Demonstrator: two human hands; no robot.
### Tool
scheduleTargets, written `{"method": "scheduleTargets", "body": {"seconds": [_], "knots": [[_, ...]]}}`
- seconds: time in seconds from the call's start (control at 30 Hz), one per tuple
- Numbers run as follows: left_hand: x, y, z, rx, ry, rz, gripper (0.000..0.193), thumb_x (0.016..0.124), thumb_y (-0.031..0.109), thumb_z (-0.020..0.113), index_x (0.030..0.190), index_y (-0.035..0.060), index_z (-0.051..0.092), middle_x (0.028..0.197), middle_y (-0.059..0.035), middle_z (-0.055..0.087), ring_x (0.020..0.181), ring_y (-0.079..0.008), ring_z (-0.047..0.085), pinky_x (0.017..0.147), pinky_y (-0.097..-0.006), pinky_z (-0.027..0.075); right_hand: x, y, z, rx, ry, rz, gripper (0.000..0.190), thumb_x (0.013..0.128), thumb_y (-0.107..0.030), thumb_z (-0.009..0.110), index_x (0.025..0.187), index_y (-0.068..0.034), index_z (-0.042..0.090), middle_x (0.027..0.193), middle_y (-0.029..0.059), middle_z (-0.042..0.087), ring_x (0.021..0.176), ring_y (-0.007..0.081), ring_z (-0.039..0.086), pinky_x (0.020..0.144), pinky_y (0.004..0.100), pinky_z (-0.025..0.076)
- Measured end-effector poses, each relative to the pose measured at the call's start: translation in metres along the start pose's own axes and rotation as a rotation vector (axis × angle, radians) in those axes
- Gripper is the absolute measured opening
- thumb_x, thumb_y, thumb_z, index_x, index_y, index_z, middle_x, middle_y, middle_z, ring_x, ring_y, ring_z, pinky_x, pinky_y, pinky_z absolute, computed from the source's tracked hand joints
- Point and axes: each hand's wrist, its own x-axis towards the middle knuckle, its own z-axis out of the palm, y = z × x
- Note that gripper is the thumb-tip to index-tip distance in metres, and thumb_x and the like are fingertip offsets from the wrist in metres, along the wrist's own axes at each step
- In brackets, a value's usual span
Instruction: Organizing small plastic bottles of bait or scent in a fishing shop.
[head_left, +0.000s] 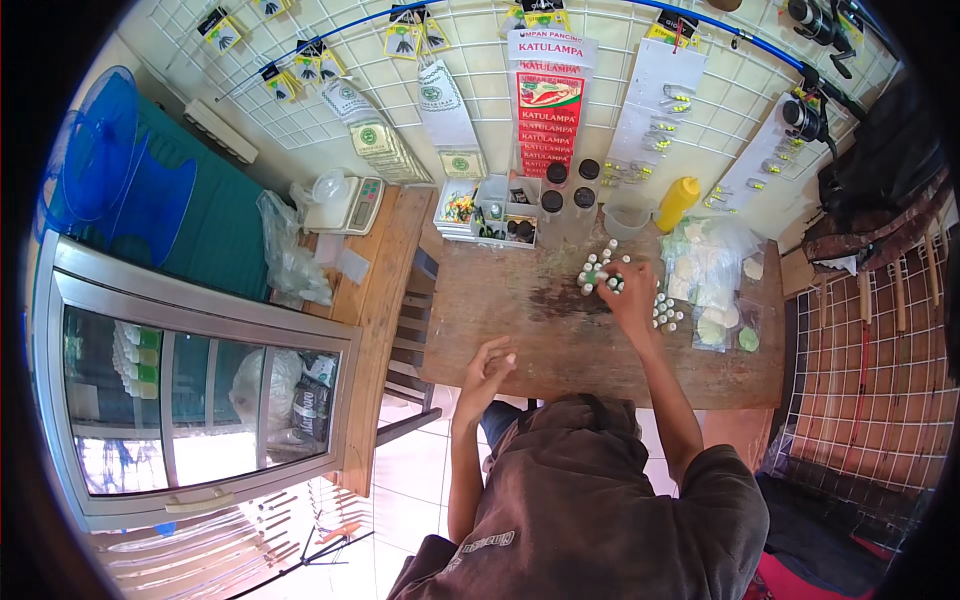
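Note:
My right hand reaches over the wooden table, its thumb and fingers pinched on a small white-capped bottle with a green body. Beneath and around those fingers stands a cluster of similar small bottles, partly hidden by the hand. More white-capped bottles stand just right of my wrist. My left hand hovers near the table's front edge, palm side in, fingers apart and holding nothing.
Along the table's back are a white compartment box, several black-lidded jars, a translucent tub and a yellow squeeze bottle. Plastic bags of pale pieces lie right. A glass-fronted cabinet and digital scale are left.

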Motion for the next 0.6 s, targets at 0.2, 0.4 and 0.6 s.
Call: {"method": "scheduleTargets", "body": {"seconds": [0.2, 0.4, 0.6], "knots": [[0.004, 0.017, 0.037, -0.145, -0.041, 0.014, 0.041, 0.099, 0.029, 0.052, 0.132, 0.0049, 0.049, 0.110, -0.0092, 0.062, 0.088, -0.0132, 0.062, 0.079, -0.0246, 0.045, -0.038, -0.058, -0.016, 0.614, -0.246, 0.063, 0.020, 0.073, -0.018, 0.075, 0.089, -0.007, 0.068, 0.081, 0.0076, 0.066, 0.081, 0.0234, 0.056, 0.073, 0.0368, 0.043], [0.003, 0.009, 0.029, -0.137, -0.110, 0.025, 0.031, 0.098, 0.030, 0.055, 0.111, 0.0024, 0.061, 0.084, -0.0014, 0.063, 0.072, -0.0065, 0.053, 0.067, -0.0222, 0.042, -0.059, -0.076, -0.010, 0.723, -0.450, 0.074, 0.021, 0.082, -0.018, 0.069, 0.090, -0.002, 0.058, 0.076, 0.0081, 0.061, 0.074, 0.0212, 0.058, 0.064, 0.0321, 0.043], [-0.001, 0.003, 0.023, -0.143, -0.160, -0.025, 0.026, 0.096, 0.027, 0.059, 0.106, 0.0034, 0.063, 0.080, 0.0014, 0.060, 0.069, -0.0041, 0.048, 0.063, -0.0206, 0.039, -0.065, -0.086, -0.009, 0.653, -0.503, -0.087, 0.025, 0.090, -0.011, 0.052, 0.111, -0.001, 0.043, 0.074, 0.0240, 0.061, 0.070, 0.0422, 0.061, 0.061, 0.0477, 0.045]]}}
